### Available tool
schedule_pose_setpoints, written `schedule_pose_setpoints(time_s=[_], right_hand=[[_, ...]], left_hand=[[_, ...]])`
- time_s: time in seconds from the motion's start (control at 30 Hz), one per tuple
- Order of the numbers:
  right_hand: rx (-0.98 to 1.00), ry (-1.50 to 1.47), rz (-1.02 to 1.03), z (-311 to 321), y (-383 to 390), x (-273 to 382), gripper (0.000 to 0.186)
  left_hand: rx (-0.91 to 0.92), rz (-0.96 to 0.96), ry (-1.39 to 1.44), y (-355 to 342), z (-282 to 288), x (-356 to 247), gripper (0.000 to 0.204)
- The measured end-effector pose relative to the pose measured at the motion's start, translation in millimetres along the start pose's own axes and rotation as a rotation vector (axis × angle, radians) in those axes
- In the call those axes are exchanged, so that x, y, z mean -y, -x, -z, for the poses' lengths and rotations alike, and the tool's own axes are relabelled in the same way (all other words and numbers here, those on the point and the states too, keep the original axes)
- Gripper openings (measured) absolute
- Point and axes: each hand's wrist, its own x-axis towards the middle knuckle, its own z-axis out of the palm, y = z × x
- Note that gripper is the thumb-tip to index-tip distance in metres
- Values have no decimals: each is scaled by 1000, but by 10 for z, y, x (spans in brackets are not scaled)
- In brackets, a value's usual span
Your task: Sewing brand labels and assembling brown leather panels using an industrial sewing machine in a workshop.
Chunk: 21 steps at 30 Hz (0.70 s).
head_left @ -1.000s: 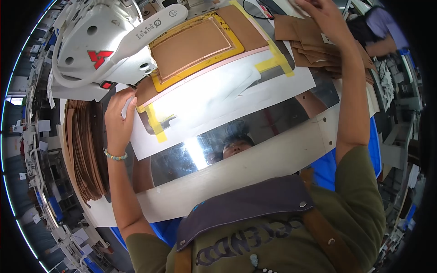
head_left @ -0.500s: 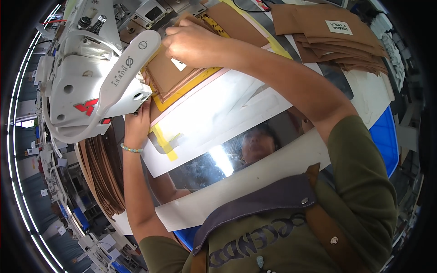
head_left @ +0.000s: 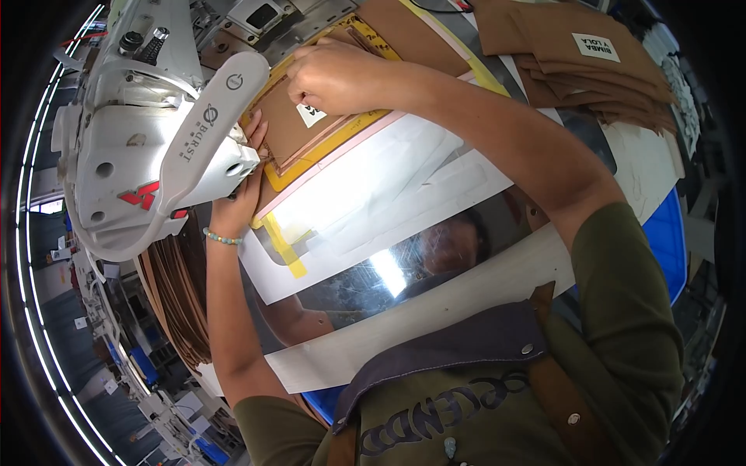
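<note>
My left hand, with a beaded bracelet at its wrist, reaches under the white sewing machine head. Its fingers are stretched out along the left edge of a brown panel. That panel lies inside a yellow template frame and bears a white label, partly covered. Over the panel, my right hand is closed, its fingers curled down just above the label. Whatever those fingertips pinch is hidden beneath the hand. A white lamp arm crosses in front of the machine.
Stacked brown labelled pieces lie at the far right. More brown pieces hang in a bundle left of my forearm. White sheet and a shiny reflective plate cover the near table. A blue bin stands at right.
My right hand has curled tighter over the panel, and the brown piece raised by its fingers now lies lower. More of my left fingers show at the panel's edge. The view has shifted slightly.
</note>
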Motion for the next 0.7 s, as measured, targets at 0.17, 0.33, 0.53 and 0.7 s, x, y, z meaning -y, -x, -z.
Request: schedule_pose_setpoints(time_s=[0.17,0.33,0.53,0.7], right_hand=[[17,-19,-8,17,-1,-3,11],[34,-9,-29,36,10,12,12],[28,93,23,52,21,44,11],[74,129,24,84,18,52,12]], left_hand=[[29,34,177,-16,-49,170,56],[-33,68,685,-15,-173,314,66],[19,24,618,-47,-246,458,65],[45,58,697,-34,-255,504,67]])
